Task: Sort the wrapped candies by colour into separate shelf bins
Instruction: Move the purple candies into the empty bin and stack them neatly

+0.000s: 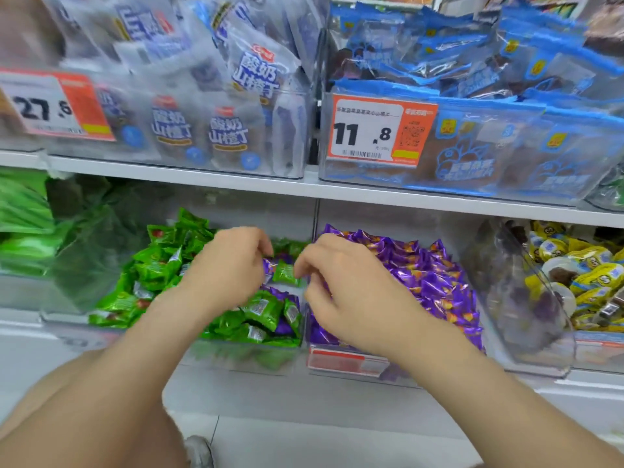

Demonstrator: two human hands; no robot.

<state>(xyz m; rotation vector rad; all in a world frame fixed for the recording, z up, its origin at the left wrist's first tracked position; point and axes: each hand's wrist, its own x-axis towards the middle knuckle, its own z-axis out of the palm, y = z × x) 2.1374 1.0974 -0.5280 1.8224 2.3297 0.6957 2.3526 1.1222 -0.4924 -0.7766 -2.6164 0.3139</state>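
Swapping strays across the divider between two bins looks like the step in hand. A green candy point(285, 273) hangs just above the right end of the green bin point(243, 356). The fingers point(304, 260) of the right hand point(341, 292) are curled and appear closed on its 3 o'clock edge in a pinch. At its 9 o'clock, just beside it, a purple candy point(269, 265) sits under the curled fingers of the left hand point(233, 261); whether that hand actually grips it I cannot tell.

At 6 o'clock from the green candy, more purple strays point(282, 293) lie among the green wrappers, so this bin is only partly sorted. The purple bin point(388, 373) at 3 o'clock shows only purple where the hand does not cover it.

My judgement is that the green candy should be dropped well inside the green heap. The purple one then needs lifting clear of the divider and over to 3 o'clock, before the hands go back for the strays lower down.

Further out, a white shelf point(304, 187) runs above at 12 o'clock, and yellow sweets point(574, 275) fill a bin at far 3 o'clock
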